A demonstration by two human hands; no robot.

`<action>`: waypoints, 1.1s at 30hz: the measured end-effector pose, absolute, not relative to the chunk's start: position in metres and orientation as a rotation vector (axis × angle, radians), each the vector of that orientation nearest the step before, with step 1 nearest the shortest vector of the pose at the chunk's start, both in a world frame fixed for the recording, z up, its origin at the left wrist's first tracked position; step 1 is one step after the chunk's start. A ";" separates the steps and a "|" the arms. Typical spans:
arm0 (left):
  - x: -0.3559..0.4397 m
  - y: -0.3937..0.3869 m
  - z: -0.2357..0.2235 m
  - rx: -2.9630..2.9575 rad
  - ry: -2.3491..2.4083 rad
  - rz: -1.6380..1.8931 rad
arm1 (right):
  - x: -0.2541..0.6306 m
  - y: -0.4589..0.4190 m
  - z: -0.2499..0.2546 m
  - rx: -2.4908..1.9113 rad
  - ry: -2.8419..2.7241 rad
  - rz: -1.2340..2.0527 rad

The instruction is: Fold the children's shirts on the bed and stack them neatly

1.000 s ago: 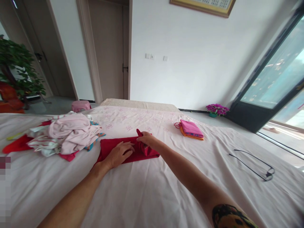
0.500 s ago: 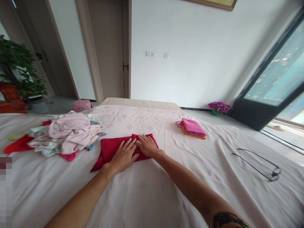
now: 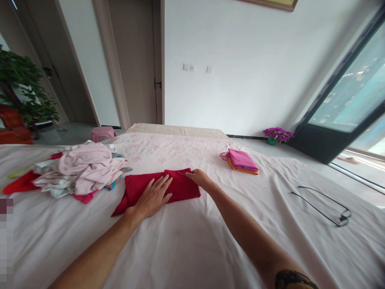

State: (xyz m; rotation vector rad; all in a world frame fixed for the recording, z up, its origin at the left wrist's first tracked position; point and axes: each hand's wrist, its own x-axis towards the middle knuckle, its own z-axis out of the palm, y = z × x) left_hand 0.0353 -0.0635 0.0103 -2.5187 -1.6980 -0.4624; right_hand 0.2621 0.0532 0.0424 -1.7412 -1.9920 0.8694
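Note:
A dark red piece of folded clothing [image 3: 183, 186] lies flat on the sheet, with a pointed corner sticking out at its near left. My left hand [image 3: 155, 196] rests palm down on its middle, fingers stretched out and slightly spread. At the far right corner of the red clothing, my right hand [image 3: 201, 179] has its fingers drawn together on the edge, pinching the fabric; part of the grip is hidden.
A loose heap of clothes [image 3: 87, 168] sits to the left. On the right are a small folded stack [image 3: 242, 160], pink over orange, and black-framed glasses [image 3: 327, 210]. The pale sheet [image 3: 186, 249] has wrinkles. Beyond stand a pink stool [image 3: 102, 133] and purple flowers [image 3: 278, 135].
My right hand has slid from the middle of the red clothing to its far right corner, and its fingers have closed there. The left hand stays flat, nearly in place.

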 end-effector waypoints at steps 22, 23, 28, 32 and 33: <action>0.050 -0.067 0.031 -2.643 -1.657 -1.021 | 0.346 0.048 0.092 -1.212 -1.226 1.612; 0.050 -0.068 0.032 -2.644 -1.693 -1.115 | 0.337 0.045 0.099 -1.177 -1.257 1.598; 0.048 -0.067 0.036 -2.439 -2.113 -1.884 | 0.279 0.034 0.120 -1.168 -1.477 1.366; 0.045 -0.059 0.041 -2.089 -2.409 -2.648 | 0.222 0.028 0.111 -1.281 -1.757 1.073; 0.043 -0.058 0.043 -1.984 -2.477 -2.813 | 0.208 0.026 0.107 -1.284 -1.820 1.031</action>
